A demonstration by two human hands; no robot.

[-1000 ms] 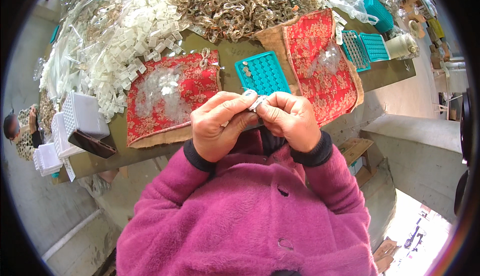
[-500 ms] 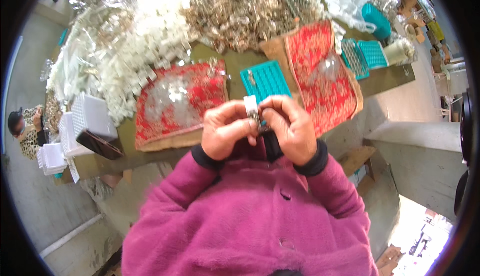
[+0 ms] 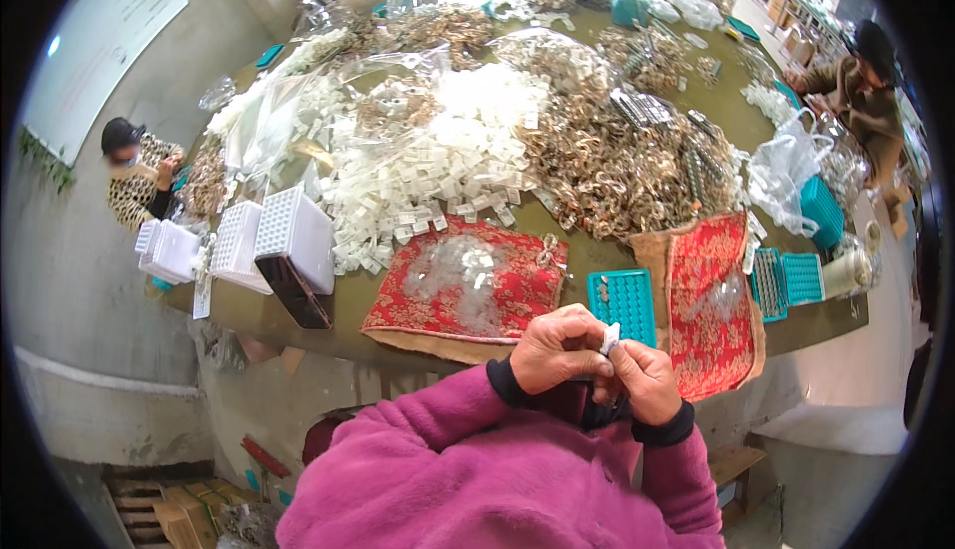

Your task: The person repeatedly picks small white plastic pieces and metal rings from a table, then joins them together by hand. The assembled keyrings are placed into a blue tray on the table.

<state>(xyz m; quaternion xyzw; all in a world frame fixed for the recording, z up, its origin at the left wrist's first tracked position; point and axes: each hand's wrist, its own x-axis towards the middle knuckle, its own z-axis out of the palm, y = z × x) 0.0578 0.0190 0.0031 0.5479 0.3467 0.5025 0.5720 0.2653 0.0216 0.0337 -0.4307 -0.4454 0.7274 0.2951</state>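
In the head view we see the bare left hand and the bare right hand, both narrowed in a pinch on a small white piece; it is at the near side of a teal rectangular plastic tray; red floral fabric mats lie left and right; far left, we see heaped white plastic tags.

The light is bright, and the heap of white pieces is partly washed out by glare. A bright spot shines on the whiteboard. The lens bends the bench, and the corners are black.
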